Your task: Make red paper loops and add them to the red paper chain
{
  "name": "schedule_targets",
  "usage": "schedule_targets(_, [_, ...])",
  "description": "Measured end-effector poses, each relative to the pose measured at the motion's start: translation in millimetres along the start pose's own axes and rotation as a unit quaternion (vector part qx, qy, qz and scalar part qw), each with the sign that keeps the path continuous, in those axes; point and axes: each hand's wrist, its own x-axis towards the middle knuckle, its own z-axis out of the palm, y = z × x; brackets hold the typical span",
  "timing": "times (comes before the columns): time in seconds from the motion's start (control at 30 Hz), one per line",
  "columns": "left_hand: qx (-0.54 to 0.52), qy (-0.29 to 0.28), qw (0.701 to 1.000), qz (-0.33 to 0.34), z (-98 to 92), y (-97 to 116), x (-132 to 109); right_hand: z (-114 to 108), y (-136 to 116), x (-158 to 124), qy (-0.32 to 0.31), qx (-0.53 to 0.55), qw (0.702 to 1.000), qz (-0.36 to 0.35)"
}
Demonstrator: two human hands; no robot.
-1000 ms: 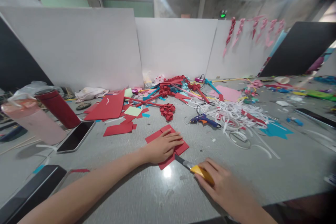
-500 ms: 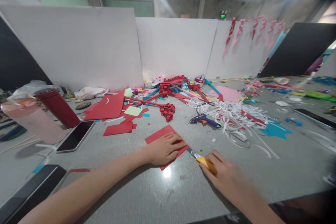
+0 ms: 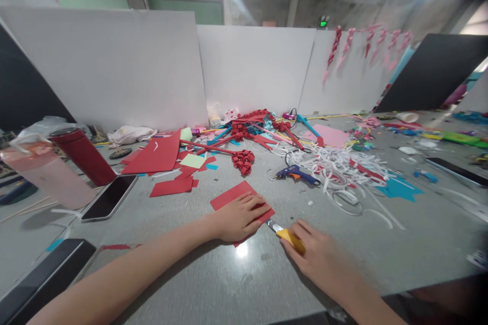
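The left hand (image 3: 238, 218) lies flat, open, pinning the red paper (image 3: 232, 194). The right hand (image 3: 318, 254) grips a knife (image 3: 284, 232), blade pointing at the paper's right edge.

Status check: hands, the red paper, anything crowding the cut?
Left hand flat on red paper sheet, pinning it. Right hand grips yellow utility knife, blade at sheet's right edge. Glue gun and white paper strips lie beyond, apart from it.
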Motion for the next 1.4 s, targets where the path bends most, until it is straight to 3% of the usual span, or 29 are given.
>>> schedule_targets(0.27, [0.016,-0.024,0.999,-0.046,11.5,-3.5,-5.7,4.1,10.2,2.0,0.031,0.004,0.999,0.035])
schedule_targets(0.67, [0.025,0.093,0.982,-0.159,23.7,4.9,11.7,2.3,13.8,1.3,0.027,-0.025,0.998,0.057])
schedule_targets(1.1, [0.063,0.059,0.97,-0.227,28.0,10.6,7.7,5.1,13.2,1.4,0.022,-0.021,0.998,0.057])
schedule_targets(1.4, [0.096,0.075,0.964,-0.238,28.1,14.9,8.5,5.6,13.7,0.5,0.021,-0.024,0.998,0.06])
